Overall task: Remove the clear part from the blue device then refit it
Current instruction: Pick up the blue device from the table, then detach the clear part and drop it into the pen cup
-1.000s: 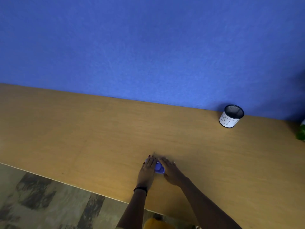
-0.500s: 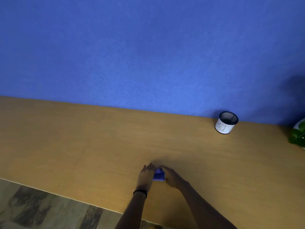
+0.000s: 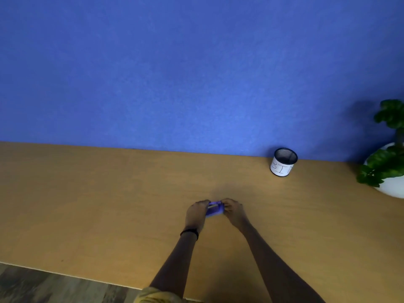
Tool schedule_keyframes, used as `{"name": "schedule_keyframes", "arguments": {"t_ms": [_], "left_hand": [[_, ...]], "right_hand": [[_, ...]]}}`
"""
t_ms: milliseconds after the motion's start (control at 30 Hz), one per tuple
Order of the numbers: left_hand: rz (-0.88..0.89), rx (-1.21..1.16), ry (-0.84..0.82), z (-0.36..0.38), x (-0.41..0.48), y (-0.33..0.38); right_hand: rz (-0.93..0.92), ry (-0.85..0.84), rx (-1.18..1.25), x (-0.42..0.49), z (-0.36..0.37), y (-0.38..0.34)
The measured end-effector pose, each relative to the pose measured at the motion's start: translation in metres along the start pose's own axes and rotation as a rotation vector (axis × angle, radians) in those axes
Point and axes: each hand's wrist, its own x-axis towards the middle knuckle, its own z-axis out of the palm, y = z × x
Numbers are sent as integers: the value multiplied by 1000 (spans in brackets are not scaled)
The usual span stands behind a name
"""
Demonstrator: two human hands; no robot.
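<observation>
A small blue device (image 3: 215, 209) sits between my two hands over the wooden table (image 3: 109, 204). My left hand (image 3: 195, 214), with a black band at the wrist, grips its left end. My right hand (image 3: 234, 210) grips its right end. A pale strip shows along the device's top. The clear part cannot be made out apart from the device; fingers hide both ends. Whether the device rests on the table or is lifted slightly, I cannot tell.
A mesh pen cup (image 3: 283, 162) with a white paper label stands at the back right against the blue wall. A green plant in a white pot (image 3: 389, 171) is at the far right edge. The table's front edge runs along the lower left, floor below.
Both hands have closed in on the device's ends, and more of its top shows between them. The view has tilted up, bringing the plant into sight.
</observation>
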Motion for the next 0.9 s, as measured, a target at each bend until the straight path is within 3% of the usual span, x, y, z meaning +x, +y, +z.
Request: {"name": "schedule_keyframes", "arguments": {"t_ms": [267,467,633,900], "left_hand": [[-93,-559,147,-10,41,33],[-135,-851,34,-24,55,61],[-254,-1342,-127,-34,61,88],[-202,-1423,-280,-43,58,107]], "right_hand": [[11,222,203,16,-51,-24],[1,331,277,17,-85,-45],[4,402,306,19,-109,-58],[25,393,253,21,-136,-75]]}}
